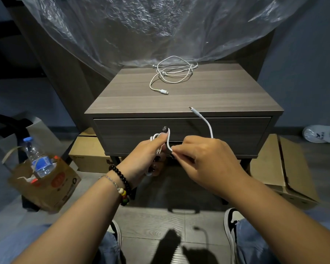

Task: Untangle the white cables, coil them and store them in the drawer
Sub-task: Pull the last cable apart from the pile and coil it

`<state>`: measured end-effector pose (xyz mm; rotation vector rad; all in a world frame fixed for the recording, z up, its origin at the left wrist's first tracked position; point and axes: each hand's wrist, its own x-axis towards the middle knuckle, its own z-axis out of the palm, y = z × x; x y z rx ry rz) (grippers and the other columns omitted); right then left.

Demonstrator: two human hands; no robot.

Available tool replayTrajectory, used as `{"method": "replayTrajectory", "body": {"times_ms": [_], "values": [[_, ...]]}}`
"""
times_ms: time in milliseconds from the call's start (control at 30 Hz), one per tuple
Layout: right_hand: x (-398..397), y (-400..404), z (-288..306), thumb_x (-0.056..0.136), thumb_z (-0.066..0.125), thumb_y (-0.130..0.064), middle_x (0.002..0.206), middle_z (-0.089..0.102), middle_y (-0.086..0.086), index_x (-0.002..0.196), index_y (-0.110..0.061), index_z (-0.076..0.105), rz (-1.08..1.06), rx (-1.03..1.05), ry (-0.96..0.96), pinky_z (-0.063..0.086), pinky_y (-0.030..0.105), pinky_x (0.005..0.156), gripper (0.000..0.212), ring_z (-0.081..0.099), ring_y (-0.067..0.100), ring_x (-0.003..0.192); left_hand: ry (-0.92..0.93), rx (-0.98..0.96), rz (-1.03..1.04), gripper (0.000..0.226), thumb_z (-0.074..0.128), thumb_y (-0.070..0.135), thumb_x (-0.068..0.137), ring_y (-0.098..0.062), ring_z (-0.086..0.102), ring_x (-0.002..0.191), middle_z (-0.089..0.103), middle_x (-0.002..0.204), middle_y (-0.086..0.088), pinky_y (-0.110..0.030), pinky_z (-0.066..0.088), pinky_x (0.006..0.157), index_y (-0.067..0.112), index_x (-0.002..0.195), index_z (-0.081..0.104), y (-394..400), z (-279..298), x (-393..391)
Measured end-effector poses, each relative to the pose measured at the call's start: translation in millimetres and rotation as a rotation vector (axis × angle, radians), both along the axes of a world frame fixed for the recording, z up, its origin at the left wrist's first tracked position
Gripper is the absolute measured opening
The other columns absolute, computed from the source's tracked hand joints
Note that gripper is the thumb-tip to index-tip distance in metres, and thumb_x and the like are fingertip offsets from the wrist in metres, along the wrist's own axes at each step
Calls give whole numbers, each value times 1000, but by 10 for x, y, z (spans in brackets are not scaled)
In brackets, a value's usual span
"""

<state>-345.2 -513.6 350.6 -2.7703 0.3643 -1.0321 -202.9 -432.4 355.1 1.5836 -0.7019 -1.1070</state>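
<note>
White cable (208,124) gripped by both hands, left hand (151,155) and right hand (202,161), near closed drawer (181,130); second cable (171,73) left far on worktop (217,92).

place: home bedroom | cues: wooden nightstand (183,96), plastic-draped furniture (141,25), cardboard boxes (282,168), floor tiles

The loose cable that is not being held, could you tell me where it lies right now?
In the head view, the loose cable lies tangled at the back of the nightstand top, just under the plastic sheet.
</note>
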Motion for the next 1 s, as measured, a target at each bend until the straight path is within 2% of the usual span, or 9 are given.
{"method": "replayTrajectory", "body": {"times_ms": [133,233,433,533,600,700,800,933,1000], "values": [[14,6,-21,90,49,-33,70,59,-4,88,-21,75,-2,20,-2,48,37,45,29,59,21,57,26,-31,-34,42,48,54,91,-11,25,48,33,59,0,-27,15,50,19,69,44,2,22,29],[23,38,-30,94,47,-34,72,60,-4,90,-20,74,1,21,-4,48,37,45,31,58,20,57,10,-40,-53,38,52,52,89,-11,32,49,38,60,1,-20,24,45,20,70,46,10,34,22],[44,94,-25,89,43,-31,81,61,-2,100,-16,70,-9,68,16,52,40,49,32,61,22,63,-14,-107,64,32,40,42,98,-10,36,47,42,61,-1,-22,28,46,18,77,44,-49,21,15],[54,95,16,88,41,-30,85,62,-2,102,-16,68,-42,117,28,53,42,54,34,62,24,67,54,-178,169,30,39,37,99,-13,41,52,45,62,-3,-24,32,52,15,80,48,-97,26,28],[55,104,25,89,42,-30,87,64,-1,102,-16,67,-64,152,52,53,43,60,31,63,24,70,95,-211,248,28,37,34,100,-11,40,48,44,59,-2,-22,32,50,12,88,49,-131,14,36],[59,155,18,90,30,-37,85,67,0,97,-17,66,-139,98,135,54,43,60,41,65,26,71,161,-299,340,27,33,27,101,-7,40,41,42,51,3,-21,32,47,9,91,50,-172,3,66],[61,203,20,92,29,-38,79,66,-1,93,-18,65,-173,63,163,53,42,56,40,64,25,65,269,-393,403,26,33,23,102,-10,40,50,42,60,-1,-23,33,53,8,93,52,-185,44,47],[68,256,65,92,32,-38,91,68,-1,103,-20,64,-123,153,184,54,44,68,38,65,26,79,387,-482,459,29,31,25,102,-12,45,58,45,67,-4,-23,40,59,5,100,52,-187,70,31],[73,274,68,92,36,-37,93,69,-1,105,-20,66,-86,179,163,54,44,70,36,65,25,82,422,-494,459,28,31,25,101,-12,46,58,46,68,-3,-24,40,59,6,104,51,-185,64,50]]}}
